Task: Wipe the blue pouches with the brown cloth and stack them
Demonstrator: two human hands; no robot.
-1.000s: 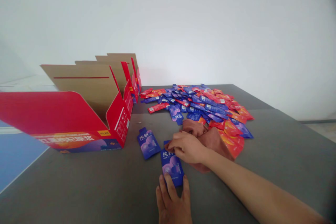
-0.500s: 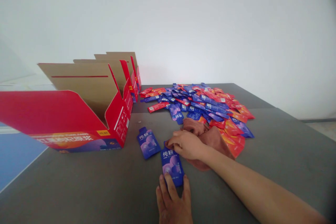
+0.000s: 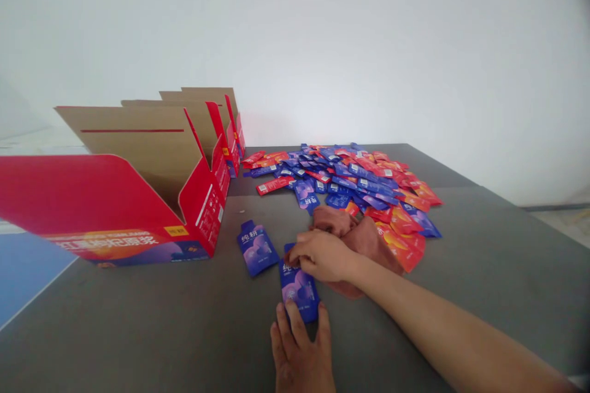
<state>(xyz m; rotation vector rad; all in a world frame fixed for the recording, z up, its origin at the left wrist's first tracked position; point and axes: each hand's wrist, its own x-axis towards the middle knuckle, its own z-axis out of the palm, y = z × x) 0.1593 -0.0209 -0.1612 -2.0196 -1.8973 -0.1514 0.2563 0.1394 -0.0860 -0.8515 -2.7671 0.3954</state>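
Observation:
A blue pouch (image 3: 298, 290) with purple fruit print lies flat on the table in front of me. My left hand (image 3: 302, 344) rests on its near end, fingers spread. Over the pouch's top end, my right hand (image 3: 321, 256) is closed on part of a brown cloth (image 3: 369, 245), pressing it against the pouch. The rest of the cloth lies bunched under and behind my right wrist. Just left of the pouch is a second blue pouch (image 3: 257, 249), untouched, its capped end pointing away from me.
Open red cardboard boxes (image 3: 203, 209) stand in a row along the left, flaps raised. Beyond the cloth spreads a heap of blue and red pouches (image 3: 359, 175). The grey table (image 3: 483, 270) ends at a white wall (image 3: 295, 43).
My right hand has shifted slightly down and left over the pouch's top with the cloth, covering more of its lettering. My left hand stays on the near end. The view has shifted a little.

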